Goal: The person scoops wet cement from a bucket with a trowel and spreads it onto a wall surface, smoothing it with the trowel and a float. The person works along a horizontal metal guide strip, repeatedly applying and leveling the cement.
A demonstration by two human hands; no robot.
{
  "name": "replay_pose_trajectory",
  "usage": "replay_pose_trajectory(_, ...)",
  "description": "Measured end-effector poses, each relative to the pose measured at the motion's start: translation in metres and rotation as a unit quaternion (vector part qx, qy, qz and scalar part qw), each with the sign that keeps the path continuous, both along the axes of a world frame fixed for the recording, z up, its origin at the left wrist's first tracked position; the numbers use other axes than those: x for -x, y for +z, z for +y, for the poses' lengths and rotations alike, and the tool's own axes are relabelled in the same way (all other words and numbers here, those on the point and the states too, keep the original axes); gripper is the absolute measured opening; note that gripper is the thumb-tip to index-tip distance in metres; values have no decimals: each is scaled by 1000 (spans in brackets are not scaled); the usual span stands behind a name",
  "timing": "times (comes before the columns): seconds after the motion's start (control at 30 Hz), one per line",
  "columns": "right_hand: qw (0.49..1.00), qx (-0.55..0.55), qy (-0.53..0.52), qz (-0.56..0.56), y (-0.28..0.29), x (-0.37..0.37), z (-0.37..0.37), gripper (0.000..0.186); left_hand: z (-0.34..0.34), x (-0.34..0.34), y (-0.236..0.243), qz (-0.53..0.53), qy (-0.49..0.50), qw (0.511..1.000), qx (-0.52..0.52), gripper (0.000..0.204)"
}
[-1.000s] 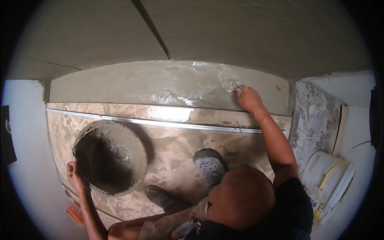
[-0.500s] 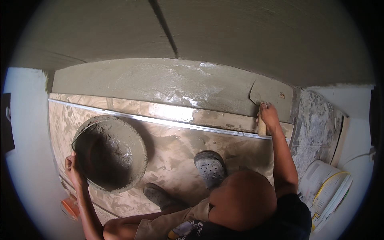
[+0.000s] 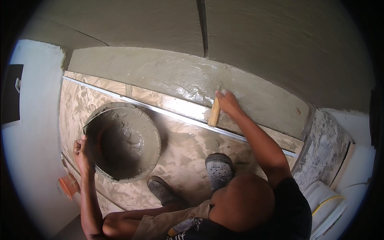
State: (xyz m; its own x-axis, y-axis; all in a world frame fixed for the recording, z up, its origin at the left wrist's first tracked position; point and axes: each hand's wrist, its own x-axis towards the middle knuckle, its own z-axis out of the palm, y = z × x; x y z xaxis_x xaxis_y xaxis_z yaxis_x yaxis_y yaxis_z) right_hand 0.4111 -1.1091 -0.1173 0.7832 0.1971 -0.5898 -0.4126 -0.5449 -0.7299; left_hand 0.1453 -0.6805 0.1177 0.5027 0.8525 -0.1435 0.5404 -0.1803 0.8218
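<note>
A trowel is in my right hand (image 3: 228, 102), its fingers closed around the neck of the wooden handle (image 3: 215, 113). Its blade cannot be made out against the wet grey mortar band (image 3: 160, 70), which runs along the foot of the wall. My left hand (image 3: 82, 154) is at the left rim of a round bucket (image 3: 154, 132) caked in mortar. Its fingers are curled, with the index finger against the rim beside a thin wire handle (image 3: 96, 116). Grey mortar (image 3: 130, 138) lies inside the bucket.
A long metal strip (image 3: 176, 115) and a flat board edge (image 3: 156, 96) border the mortar. My clogs (image 3: 219, 170) stand on the smeared floor. An orange container (image 3: 69, 185) is at lower left; a white bucket (image 3: 322, 202) lies at lower right. A grooved grey wall (image 3: 280, 48) rises beyond.
My right hand has swept the trowel leftward along the mortar, from near its right end to about the middle. My left hand stays at the bucket's rim. The whole view has shifted and turned slightly.
</note>
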Motion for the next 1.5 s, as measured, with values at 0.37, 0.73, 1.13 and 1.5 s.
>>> replay_pose_trajectory(0.37,976,-134,110,129,28,3,45,40,-17,-12,8,-6,28,999,-32,28)
replay_pose_trajectory(0.73,822,-207,529,-20,130,61,111,43,-27,-20,9,-32,1,999,28,30)
replay_pose_trajectory(1.13,896,-311,307,81,121,116,83,40,46,25,-7,48,46,998,-12,35)
replay_pose_trajectory(1.5,908,-149,363,149,90,161,5,31,143,141,-66,4,238,964,118,40)
